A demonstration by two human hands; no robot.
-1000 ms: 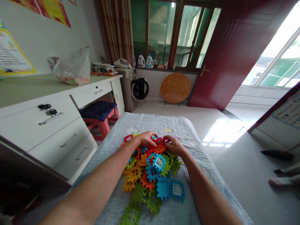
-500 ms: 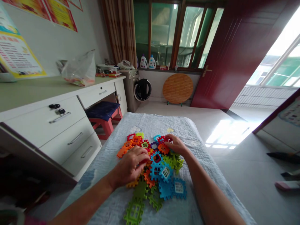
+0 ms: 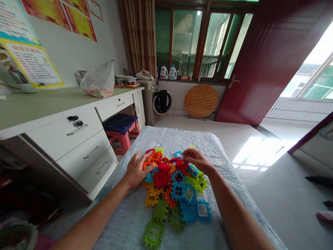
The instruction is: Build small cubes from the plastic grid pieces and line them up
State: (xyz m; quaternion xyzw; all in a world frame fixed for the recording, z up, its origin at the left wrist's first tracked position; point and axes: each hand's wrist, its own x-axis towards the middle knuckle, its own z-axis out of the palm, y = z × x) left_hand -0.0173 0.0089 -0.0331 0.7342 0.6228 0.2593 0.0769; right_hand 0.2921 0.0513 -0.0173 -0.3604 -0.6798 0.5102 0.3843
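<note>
A heap of plastic interlocking block panels with toothed edges lies on the cloth-covered table. My left hand (image 3: 137, 171) is open at the heap's left side, fingers spread, fingertips at the orange panels (image 3: 156, 156). At the far right of the heap, the fingers of my right hand (image 3: 199, 161) are curled together on a red panel (image 3: 184, 166), partly hidden beneath them. Between my hands lies another red panel (image 3: 163, 175). Blue window panels (image 3: 178, 191) are nearer me, with yellow panels (image 3: 152, 199) to their left. A green window panel (image 3: 153, 234) is closest.
The table's pale blue cloth (image 3: 125, 222) surrounds the heap. On the left is a white desk (image 3: 65, 139) bearing a plastic bag (image 3: 100, 81). A red stool (image 3: 123, 139) with a dark cushion stands beyond. Behind are a washing machine (image 3: 149, 100) and a round wooden tabletop (image 3: 201, 100).
My left hand has moved left, off the middle of the heap, and its fingers have spread, uncovering red, blue and yellow panels. My right hand stays near the same red panels. The view has shifted slightly.
</note>
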